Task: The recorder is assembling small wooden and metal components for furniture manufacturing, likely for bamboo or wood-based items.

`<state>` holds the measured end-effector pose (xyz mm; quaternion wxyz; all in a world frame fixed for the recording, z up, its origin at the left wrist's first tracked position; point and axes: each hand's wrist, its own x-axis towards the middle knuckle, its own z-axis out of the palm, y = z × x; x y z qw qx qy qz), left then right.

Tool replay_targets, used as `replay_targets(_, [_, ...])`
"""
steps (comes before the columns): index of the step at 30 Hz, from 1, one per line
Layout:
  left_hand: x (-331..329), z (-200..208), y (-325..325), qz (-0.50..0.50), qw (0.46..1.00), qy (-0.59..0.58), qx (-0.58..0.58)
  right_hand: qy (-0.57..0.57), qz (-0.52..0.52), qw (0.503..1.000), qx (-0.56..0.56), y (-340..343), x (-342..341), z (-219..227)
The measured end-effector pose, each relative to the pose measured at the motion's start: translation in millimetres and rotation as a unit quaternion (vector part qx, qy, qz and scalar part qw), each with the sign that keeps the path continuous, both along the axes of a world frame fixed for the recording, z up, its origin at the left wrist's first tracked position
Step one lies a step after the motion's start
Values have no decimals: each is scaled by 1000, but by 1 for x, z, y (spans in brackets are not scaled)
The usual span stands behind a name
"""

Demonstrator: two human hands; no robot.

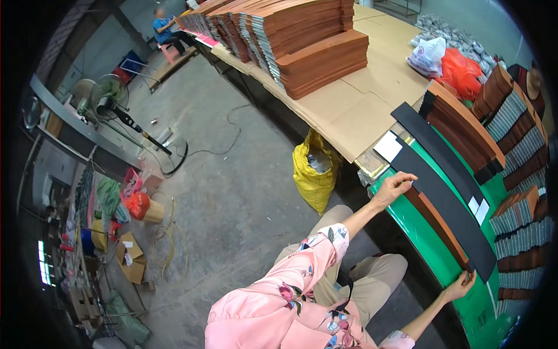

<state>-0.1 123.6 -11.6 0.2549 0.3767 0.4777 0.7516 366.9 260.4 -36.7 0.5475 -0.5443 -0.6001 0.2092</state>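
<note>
A long, narrow brown strip [439, 224] lies along the near edge of a wider black strip [447, 200] on a green work surface [401, 212]. My left hand [394, 189] pinches the brown strip's far end, thumb and forefinger together. At its near end, the fingers of my right hand [459, 286] close on the strip's corner, next to the black strip's end. Beyond lies a second black strip [436, 152], roughly parallel. White rectangular pieces rest at the first black strip's far end [387, 148] and on the second one's near end [478, 209].
Bundled brown strips [465, 131] lie behind the black ones, with more stacks [523, 262] at the right. Tall brown stacks [319, 58] stand on the cardboard-covered table [372, 96]. A yellow sack [314, 174] is on the floor, a fan [110, 93] farther left. Another person [165, 29] sits far off.
</note>
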Motion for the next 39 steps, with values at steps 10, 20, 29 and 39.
replay_targets(10, [-5,-1,10,8,998,61,-20,-24,-2,1000,9,12,-3,2])
replay_targets(20, [-10,5,-22,14,955,263,-139,8,56,986,159,0,-20,7])
replay_targets(29, [-9,55,-168,-99,987,-80,-96,234,245,940,34,-20,-77,69])
replay_targets(39, [29,20,-311,-16,918,-381,-108,213,550,806,-49,-82,-230,116])
